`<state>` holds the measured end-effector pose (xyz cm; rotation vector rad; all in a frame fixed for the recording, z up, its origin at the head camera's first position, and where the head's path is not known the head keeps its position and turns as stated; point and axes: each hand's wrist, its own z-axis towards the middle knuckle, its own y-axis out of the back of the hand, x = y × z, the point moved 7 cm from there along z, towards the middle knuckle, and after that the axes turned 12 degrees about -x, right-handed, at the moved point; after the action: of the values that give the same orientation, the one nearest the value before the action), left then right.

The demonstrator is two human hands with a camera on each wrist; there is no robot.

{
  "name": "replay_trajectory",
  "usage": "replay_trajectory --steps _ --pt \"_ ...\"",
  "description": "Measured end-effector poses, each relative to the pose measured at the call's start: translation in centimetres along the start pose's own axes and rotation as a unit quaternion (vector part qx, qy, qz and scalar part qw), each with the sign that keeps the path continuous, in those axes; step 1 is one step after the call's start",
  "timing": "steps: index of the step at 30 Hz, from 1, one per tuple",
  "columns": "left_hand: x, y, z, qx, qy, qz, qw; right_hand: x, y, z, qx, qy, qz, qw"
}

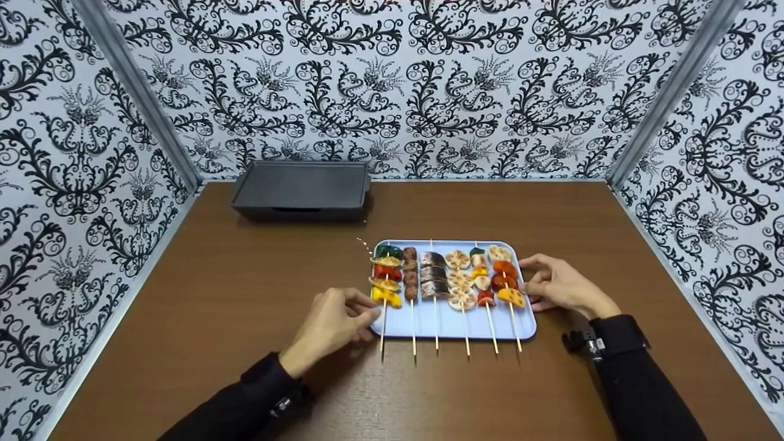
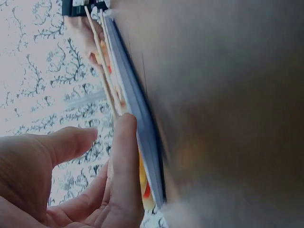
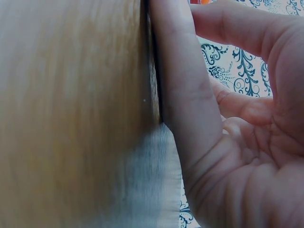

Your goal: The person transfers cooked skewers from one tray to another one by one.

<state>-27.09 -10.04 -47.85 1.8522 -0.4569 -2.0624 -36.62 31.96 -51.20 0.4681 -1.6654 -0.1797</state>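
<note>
A white rectangular tray [image 1: 416,321] lies on the table, loaded with several skewers in a row. They include a meatball skewer [image 1: 410,275], a skewer of dark-skinned fish-like pieces [image 1: 433,274], a lotus-root skewer [image 1: 459,278] and colourful vegetable skewers; the bare sticks reach over the front edge. At the tray's left front side is my left hand [image 1: 334,324]; in the left wrist view its thumb [image 2: 76,142] stands apart from the fingers beside the rim. My right hand [image 1: 563,285] touches the right rim, a straight finger [image 3: 183,76] low along the table.
A dark grey rectangular griddle [image 1: 300,187] stands at the back left of the brown table [image 1: 245,294]. Patterned black-and-white walls [image 1: 392,79] close off the back and both sides. Black straps with small devices [image 1: 585,344] sit at the wrists.
</note>
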Motion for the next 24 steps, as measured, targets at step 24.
replay_trajectory --steps 24 --pt "1.6 8.1 4.8 -0.160 -0.093 0.197 0.9628 0.1 0.0 0.2 -0.003 0.008 -0.018 0.9998"
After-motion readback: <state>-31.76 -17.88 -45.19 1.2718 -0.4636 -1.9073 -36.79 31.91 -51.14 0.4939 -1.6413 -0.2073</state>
